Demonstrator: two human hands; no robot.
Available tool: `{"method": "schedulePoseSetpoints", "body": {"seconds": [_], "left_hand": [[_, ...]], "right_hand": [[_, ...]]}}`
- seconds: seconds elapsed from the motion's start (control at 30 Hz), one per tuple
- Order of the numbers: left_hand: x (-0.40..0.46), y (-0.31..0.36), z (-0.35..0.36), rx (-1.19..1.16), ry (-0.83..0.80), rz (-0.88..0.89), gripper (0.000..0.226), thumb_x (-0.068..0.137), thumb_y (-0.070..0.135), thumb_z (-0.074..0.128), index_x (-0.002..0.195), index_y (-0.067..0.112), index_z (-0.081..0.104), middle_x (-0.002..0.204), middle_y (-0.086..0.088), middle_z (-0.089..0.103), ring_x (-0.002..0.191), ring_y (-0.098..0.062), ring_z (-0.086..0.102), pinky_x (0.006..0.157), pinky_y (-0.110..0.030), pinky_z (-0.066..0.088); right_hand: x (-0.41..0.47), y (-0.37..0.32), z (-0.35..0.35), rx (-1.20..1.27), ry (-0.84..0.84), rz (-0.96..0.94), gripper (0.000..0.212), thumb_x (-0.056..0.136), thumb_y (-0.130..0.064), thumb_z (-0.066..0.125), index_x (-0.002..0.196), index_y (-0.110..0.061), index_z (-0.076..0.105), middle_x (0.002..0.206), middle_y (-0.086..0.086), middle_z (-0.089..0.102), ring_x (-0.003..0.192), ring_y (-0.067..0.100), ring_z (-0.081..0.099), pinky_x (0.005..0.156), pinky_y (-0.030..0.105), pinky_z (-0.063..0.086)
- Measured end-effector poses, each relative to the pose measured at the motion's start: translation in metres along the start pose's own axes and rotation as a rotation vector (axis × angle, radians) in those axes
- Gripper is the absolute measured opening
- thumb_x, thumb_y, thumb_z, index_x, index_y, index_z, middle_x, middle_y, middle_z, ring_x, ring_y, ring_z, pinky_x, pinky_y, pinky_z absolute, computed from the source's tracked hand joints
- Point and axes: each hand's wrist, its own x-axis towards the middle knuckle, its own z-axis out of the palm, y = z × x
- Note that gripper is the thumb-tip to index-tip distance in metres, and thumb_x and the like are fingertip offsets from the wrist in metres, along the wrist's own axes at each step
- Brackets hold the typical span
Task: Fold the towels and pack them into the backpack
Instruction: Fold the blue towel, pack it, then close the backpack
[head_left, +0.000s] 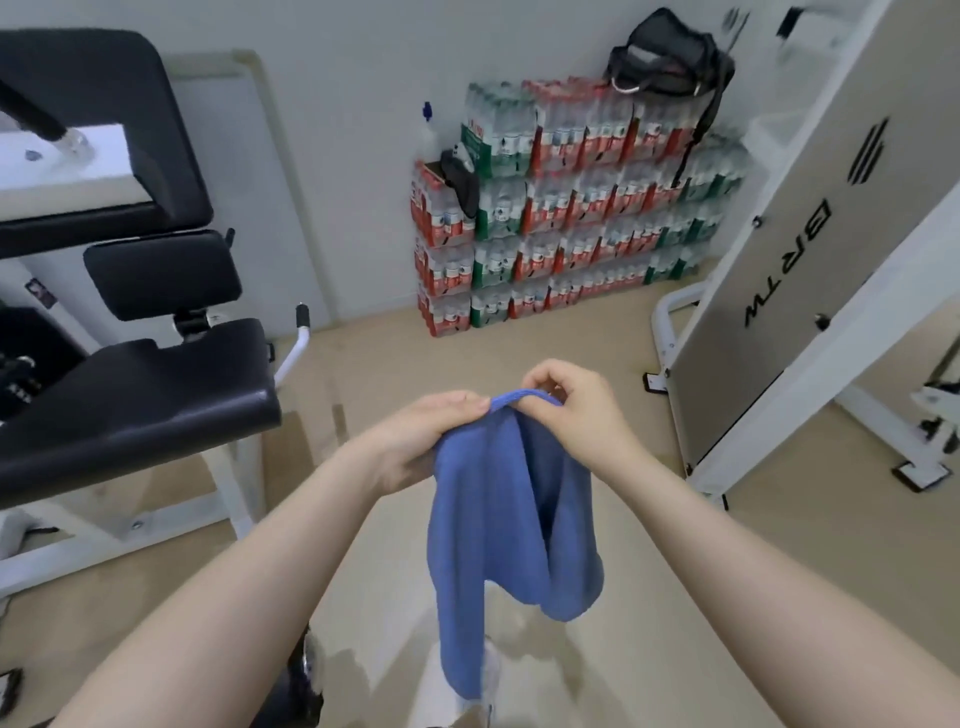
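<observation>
A blue towel (483, 525) hangs in the air in front of me, draped in loose folds down toward the floor. My left hand (415, 441) grips its top edge on the left side. My right hand (571, 405) pinches the same top edge just to the right, and the two hands nearly touch. A black bag (670, 57) sits on top of a stack of bottled-water packs against the far wall, well away from both hands; I cannot tell whether it is the backpack.
Shrink-wrapped water bottle packs (571, 208) are stacked high at the far wall. A black padded gym bench (135, 395) on a white frame stands at my left. A white gym machine panel (810, 249) rises at my right. Beige floor (467, 343) lies between them.
</observation>
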Motion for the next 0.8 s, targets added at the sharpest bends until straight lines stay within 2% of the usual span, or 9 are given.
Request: {"method": "schedulePoseSetpoints", "body": {"seconds": [0.1,0.2,0.33,0.5,0.6,0.63,0.7,0.8], "left_hand": [[0.058,0.024,-0.009,-0.039,0.032,0.028,0.02,0.083,0.021,0.061,0.063,0.02,0.055,0.058,0.009,0.057,0.055,-0.006,0.05,0.051,-0.017,0.04],[0.119,0.049,-0.012,-0.08,0.112,0.085,0.023,0.092,0.014,0.049,0.07,0.017,0.052,0.056,0.01,0.059,0.054,-0.005,0.052,0.053,-0.017,0.043],[0.19,0.076,-0.011,-0.167,0.218,0.131,0.024,0.094,0.017,0.048,0.07,0.018,0.05,0.061,0.005,0.056,0.055,-0.008,0.052,0.056,-0.021,0.043],[0.29,0.105,-0.017,-0.238,0.375,0.188,0.024,0.094,0.017,0.048,0.07,0.016,0.049,0.061,0.003,0.055,0.058,-0.009,0.049,0.061,-0.024,0.041],[0.355,0.126,-0.025,-0.212,0.516,0.211,0.026,0.093,0.019,0.052,0.068,0.018,0.051,0.064,0.001,0.052,0.06,-0.011,0.046,0.06,-0.024,0.039],[0.376,0.133,-0.029,-0.153,0.576,0.24,0.025,0.092,0.019,0.054,0.067,0.019,0.051,0.064,0.001,0.051,0.062,-0.012,0.045,0.061,-0.024,0.037],[0.413,0.15,-0.038,0.144,0.663,0.321,0.024,0.089,0.015,0.058,0.067,0.02,0.053,0.066,0.004,0.049,0.064,-0.008,0.043,0.064,-0.021,0.035],[0.462,0.176,-0.047,0.605,0.657,0.376,0.024,0.085,0.011,0.064,0.066,0.02,0.053,0.064,0.005,0.048,0.059,-0.001,0.041,0.06,-0.009,0.033]], "right_hand": [[0.054,0.02,-0.03,0.183,-0.129,0.14,0.019,0.081,-0.006,0.067,0.068,-0.018,0.06,0.068,-0.005,0.059,0.054,-0.007,0.051,0.057,0.005,0.04],[0.101,0.049,-0.058,0.332,-0.247,0.239,0.016,0.085,-0.002,0.06,0.073,-0.013,0.062,0.07,-0.002,0.062,0.056,-0.003,0.056,0.056,0.01,0.045],[0.158,0.089,-0.091,0.5,-0.282,0.367,0.022,0.088,-0.007,0.056,0.067,-0.012,0.052,0.058,-0.007,0.056,0.05,0.003,0.051,0.047,0.013,0.039],[0.244,0.142,-0.14,0.615,-0.329,0.347,0.021,0.074,-0.018,0.057,0.062,-0.014,0.041,0.052,-0.009,0.049,0.046,0.004,0.043,0.044,0.014,0.033],[0.308,0.174,-0.173,0.499,-0.305,0.322,0.023,0.073,-0.014,0.063,0.062,-0.014,0.044,0.052,-0.007,0.051,0.047,0.004,0.046,0.046,0.014,0.035],[0.331,0.186,-0.186,0.411,-0.275,0.307,0.027,0.075,-0.01,0.067,0.062,-0.013,0.044,0.054,-0.005,0.051,0.048,0.005,0.046,0.047,0.015,0.035],[0.375,0.206,-0.213,0.222,-0.204,0.281,0.028,0.082,-0.006,0.066,0.062,-0.012,0.047,0.06,0.0,0.049,0.055,0.009,0.046,0.05,0.016,0.036],[0.44,0.229,-0.252,-0.027,-0.136,0.194,0.02,0.084,-0.006,0.063,0.067,-0.009,0.053,0.068,0.003,0.052,0.063,0.012,0.047,0.052,0.009,0.037]]}}
